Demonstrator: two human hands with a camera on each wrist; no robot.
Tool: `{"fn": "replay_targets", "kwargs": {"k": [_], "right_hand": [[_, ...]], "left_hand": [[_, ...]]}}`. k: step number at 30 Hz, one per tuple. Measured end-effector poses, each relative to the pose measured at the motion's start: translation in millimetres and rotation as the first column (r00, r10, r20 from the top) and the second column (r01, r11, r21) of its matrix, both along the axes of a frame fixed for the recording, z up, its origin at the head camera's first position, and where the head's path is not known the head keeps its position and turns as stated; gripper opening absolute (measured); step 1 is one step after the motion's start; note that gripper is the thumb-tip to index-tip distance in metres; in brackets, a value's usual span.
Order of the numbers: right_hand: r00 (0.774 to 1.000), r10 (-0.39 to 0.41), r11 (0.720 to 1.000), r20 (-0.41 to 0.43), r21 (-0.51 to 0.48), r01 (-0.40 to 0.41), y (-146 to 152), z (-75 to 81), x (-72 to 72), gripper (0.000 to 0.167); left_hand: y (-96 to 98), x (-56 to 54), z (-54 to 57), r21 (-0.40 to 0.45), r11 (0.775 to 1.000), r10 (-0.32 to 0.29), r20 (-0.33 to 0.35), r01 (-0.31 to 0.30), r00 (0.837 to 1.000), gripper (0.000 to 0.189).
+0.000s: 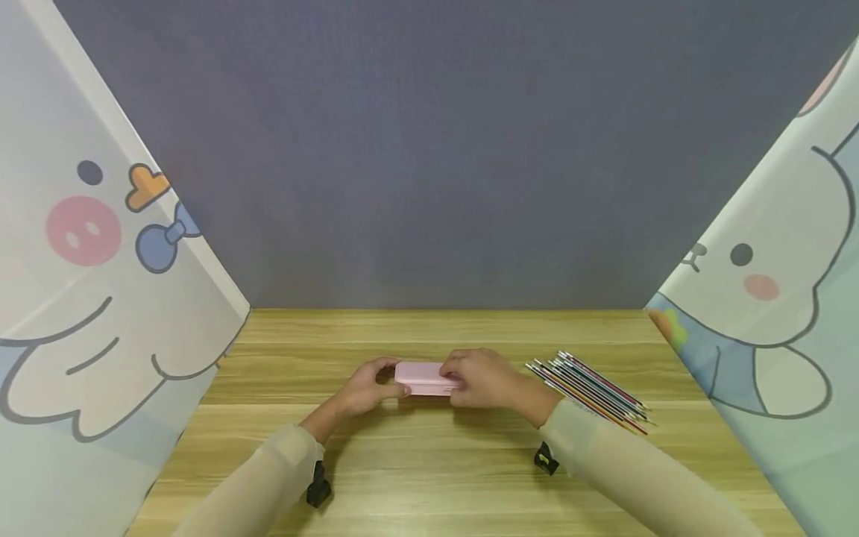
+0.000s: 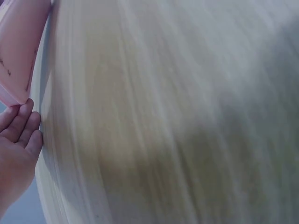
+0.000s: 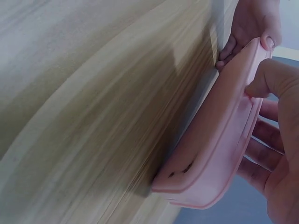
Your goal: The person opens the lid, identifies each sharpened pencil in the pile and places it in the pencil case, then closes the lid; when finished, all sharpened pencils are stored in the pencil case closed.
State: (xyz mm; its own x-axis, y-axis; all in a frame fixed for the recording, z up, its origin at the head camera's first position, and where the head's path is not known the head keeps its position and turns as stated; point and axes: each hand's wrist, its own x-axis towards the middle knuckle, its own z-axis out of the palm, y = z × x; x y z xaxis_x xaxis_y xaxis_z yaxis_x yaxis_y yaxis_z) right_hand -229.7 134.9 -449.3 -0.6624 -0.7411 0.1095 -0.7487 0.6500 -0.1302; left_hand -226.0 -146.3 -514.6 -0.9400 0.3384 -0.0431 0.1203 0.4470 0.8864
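Note:
Both hands hold a pink pencil case (image 1: 423,375), lengthwise between them, over the middle of the table. My left hand (image 1: 365,386) grips its left end, the thumb along the near edge and the fingers round the back. At the other end my right hand (image 1: 488,379) has its fingers bent over the lid and front side. From the right wrist, the right thumb presses close to the seam of the case (image 3: 210,135) while the other fingers support the far side. Dark scuffs mark one face. In the left wrist view only a corner of the case (image 2: 18,51) appears, at the left fingertips.
Right of the hands, a loose bundle of pencils (image 1: 590,391) lies slanted on the wood-grain table (image 1: 429,477), partly beside the right sleeve. A dark grey panel (image 1: 429,164) rises behind the table. Cartoon-printed panels flank it at left (image 1: 101,298) and right (image 1: 772,298).

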Motion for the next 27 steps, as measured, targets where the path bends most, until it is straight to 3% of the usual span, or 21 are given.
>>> {"fn": "replay_targets", "kwargs": {"k": [7,14,19,22,27], "right_hand": [[0.993,0.056,0.997,-0.106,0.065,-0.049,-11.3,2.5,4.5,0.021],[0.973,0.136,0.989,-0.185,0.086,-0.122,-10.0,2.0,2.1,0.014],[0.979,0.140,0.990,-0.146,0.040,-0.135,-2.9,2.2,-2.6,0.013],[0.986,0.128,0.991,-0.105,-0.027,-0.132,1.8,0.8,-4.8,0.020],[0.992,0.107,0.981,-0.062,-0.156,-0.116,12.9,-3.5,-4.0,0.018]], "left_hand": [[6.6,1.8,-1.1,-0.064,0.997,0.046,-0.011,-0.047,0.999,0.069],[10.1,2.1,-0.5,-0.071,0.997,0.036,-0.017,-0.037,0.999,0.068],[8.9,-4.3,5.4,-0.033,0.999,-0.035,0.010,0.035,0.999,0.066],[4.4,-7.9,6.7,0.000,0.998,-0.065,0.019,0.065,0.998,0.066],[-1.9,-7.1,4.2,0.023,0.998,-0.060,0.018,0.059,0.998,0.072]]}}
